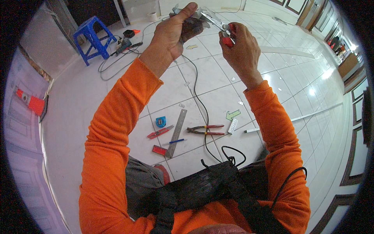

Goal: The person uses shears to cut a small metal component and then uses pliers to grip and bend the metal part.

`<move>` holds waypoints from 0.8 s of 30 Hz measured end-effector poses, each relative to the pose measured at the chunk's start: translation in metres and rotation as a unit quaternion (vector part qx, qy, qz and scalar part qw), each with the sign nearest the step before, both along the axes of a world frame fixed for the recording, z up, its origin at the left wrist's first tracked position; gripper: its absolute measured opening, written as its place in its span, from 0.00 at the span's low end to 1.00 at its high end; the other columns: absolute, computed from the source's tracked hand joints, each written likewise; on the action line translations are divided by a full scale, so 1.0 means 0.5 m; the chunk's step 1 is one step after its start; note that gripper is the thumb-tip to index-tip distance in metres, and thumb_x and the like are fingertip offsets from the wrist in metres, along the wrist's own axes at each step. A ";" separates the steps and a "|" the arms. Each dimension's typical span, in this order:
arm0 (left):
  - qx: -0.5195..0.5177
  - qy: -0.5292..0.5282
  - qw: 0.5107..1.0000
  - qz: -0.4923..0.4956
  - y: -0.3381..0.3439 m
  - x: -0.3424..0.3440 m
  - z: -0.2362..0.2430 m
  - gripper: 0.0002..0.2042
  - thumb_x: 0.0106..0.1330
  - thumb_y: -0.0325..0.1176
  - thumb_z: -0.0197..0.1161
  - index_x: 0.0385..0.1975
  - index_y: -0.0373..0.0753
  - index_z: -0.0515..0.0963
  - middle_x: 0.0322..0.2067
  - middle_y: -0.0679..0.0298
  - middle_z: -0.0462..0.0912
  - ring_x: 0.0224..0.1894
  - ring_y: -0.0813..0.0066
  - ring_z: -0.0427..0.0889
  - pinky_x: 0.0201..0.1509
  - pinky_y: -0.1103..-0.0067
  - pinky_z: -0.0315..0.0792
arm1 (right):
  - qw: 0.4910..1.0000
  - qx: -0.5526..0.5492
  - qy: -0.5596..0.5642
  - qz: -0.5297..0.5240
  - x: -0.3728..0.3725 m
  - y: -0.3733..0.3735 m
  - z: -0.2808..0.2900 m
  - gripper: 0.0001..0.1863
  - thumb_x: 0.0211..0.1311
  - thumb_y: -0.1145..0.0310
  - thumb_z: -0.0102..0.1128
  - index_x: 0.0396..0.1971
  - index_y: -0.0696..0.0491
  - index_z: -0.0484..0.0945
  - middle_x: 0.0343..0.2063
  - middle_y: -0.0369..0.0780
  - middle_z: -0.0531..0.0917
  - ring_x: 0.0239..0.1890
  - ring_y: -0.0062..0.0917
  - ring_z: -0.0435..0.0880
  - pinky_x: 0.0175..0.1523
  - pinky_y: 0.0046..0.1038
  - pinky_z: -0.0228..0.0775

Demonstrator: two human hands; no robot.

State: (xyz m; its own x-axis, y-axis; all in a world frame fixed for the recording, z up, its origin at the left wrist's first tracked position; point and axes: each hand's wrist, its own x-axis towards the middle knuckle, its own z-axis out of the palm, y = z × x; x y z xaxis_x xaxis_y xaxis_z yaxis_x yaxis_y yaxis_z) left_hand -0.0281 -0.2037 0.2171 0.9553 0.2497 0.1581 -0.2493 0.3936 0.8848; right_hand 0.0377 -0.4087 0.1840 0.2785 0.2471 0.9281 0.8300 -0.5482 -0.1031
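Observation:
Both of my arms, in orange sleeves, reach forward over the tiled floor. My left hand (pixel 173 33) has its thumb and fingers closed round a thin greyish, metal-looking piece (pixel 199 15), mostly hidden by the hand and blurred. Red-handled snips (pixel 214 20) are in my right hand (pixel 244 46), whose fingers wrap round the grips. Their silver blades point up and left and meet the edge of the greyish piece; whether they bite into it I cannot tell.
On the tiles lie pincers (pixel 206 130), a try square (pixel 178 130), a blue tape measure (pixel 160 121), a red cutter knife (pixel 160 132), a pen (pixel 176 141) and a long metal strip (pixel 296 117). A blue stool (pixel 91 41) and a corded power tool (pixel 124 46) stand far left.

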 end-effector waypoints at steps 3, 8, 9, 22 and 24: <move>0.006 -0.005 0.999 0.044 -0.008 -0.003 0.000 0.17 0.61 0.48 0.73 0.34 0.40 0.80 0.29 0.63 0.85 0.29 0.70 0.86 0.35 0.73 0.82 | 0.999 -0.016 0.049 -0.013 -0.005 -0.002 -0.003 0.16 0.54 0.61 0.68 0.41 0.47 0.76 0.33 0.38 0.82 0.34 0.38 0.84 0.38 0.40 0.75; 0.025 -0.029 0.998 0.052 -0.016 -0.006 0.002 0.18 0.61 0.50 0.73 0.34 0.40 0.80 0.30 0.64 0.85 0.29 0.71 0.85 0.34 0.74 0.81 | 0.992 -0.034 0.118 -0.025 -0.016 -0.003 -0.005 0.13 0.59 0.58 0.67 0.37 0.49 0.78 0.27 0.41 0.85 0.29 0.40 0.86 0.34 0.40 0.76; 0.018 -0.032 0.998 0.055 -0.017 -0.005 0.002 0.19 0.60 0.51 0.73 0.35 0.40 0.80 0.30 0.64 0.85 0.29 0.71 0.85 0.34 0.75 0.81 | 0.989 -0.043 0.140 -0.035 -0.018 -0.003 -0.006 0.13 0.60 0.57 0.66 0.36 0.50 0.78 0.25 0.42 0.85 0.29 0.40 0.86 0.33 0.40 0.76; 0.181 -0.053 0.982 0.018 0.068 -0.013 -0.010 0.18 0.67 0.49 0.67 0.43 0.39 0.81 0.34 0.65 0.85 0.35 0.77 0.83 0.38 0.80 0.78 | 0.687 -0.062 0.594 0.414 -0.037 -0.006 -0.008 0.16 0.69 0.57 0.60 0.28 0.54 0.75 0.15 0.32 0.73 0.15 0.17 0.72 0.21 0.21 0.62; 0.180 -0.047 0.982 0.024 0.088 -0.018 -0.009 0.19 0.68 0.49 0.65 0.46 0.38 0.79 0.35 0.64 0.85 0.36 0.75 0.84 0.39 0.79 0.80 | 0.732 -0.005 0.565 0.379 -0.034 0.006 -0.017 0.15 0.69 0.58 0.60 0.30 0.55 0.76 0.17 0.33 0.75 0.17 0.17 0.73 0.23 0.21 0.63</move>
State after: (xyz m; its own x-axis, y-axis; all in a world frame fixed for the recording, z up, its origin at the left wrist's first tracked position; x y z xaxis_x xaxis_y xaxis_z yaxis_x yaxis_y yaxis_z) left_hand -0.0373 -0.1597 0.2128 0.9209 0.2051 0.3313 -0.3470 0.0446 0.9368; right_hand 0.0205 -0.4059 0.1753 0.6466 0.7342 0.2070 0.2832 0.0209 -0.9588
